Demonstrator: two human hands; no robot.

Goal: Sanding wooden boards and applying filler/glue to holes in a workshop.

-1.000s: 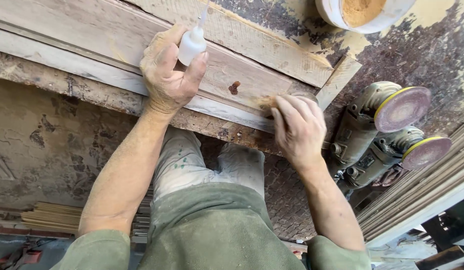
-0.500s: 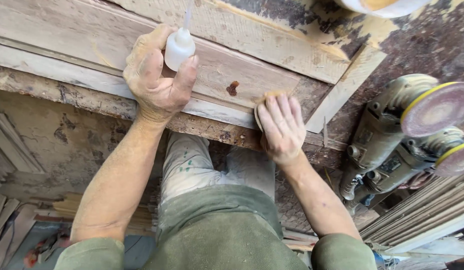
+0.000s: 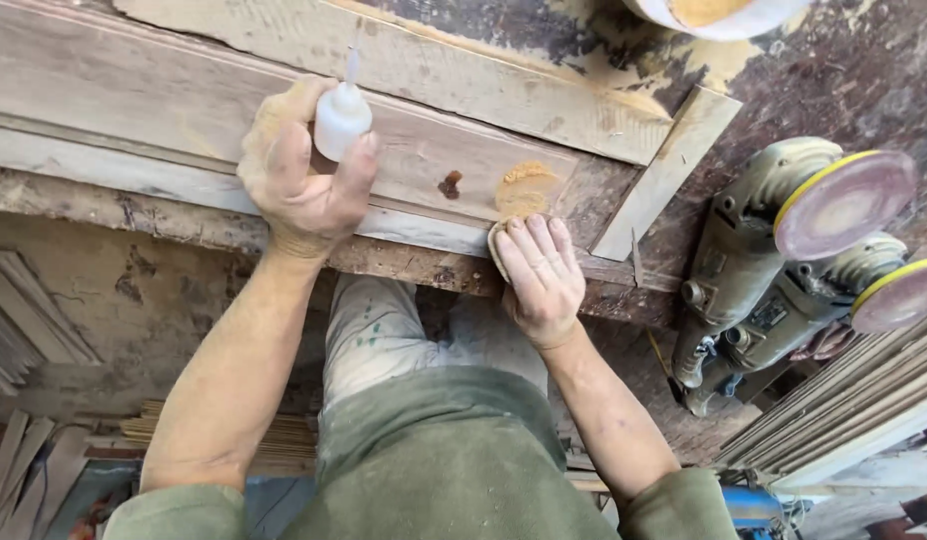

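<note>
Scarred workbench, wood panel across it. Left hand clamped round small white squeeze bottle above panel: light, soft-walled, likely best gripped mid-body. Right hand flat, fingers spread, touching panel's near edge beside sawdust patch. Two sanders right of panel.

Only 1 view is given, from a camera on the person's head. It looks steeply down and slightly forward, close over the near edge of the table. The person's own arms and legs run up from the bottom of the frame. The table fills the far half, the floor shows at near left, and 2 disc sanders lie at right.
</note>
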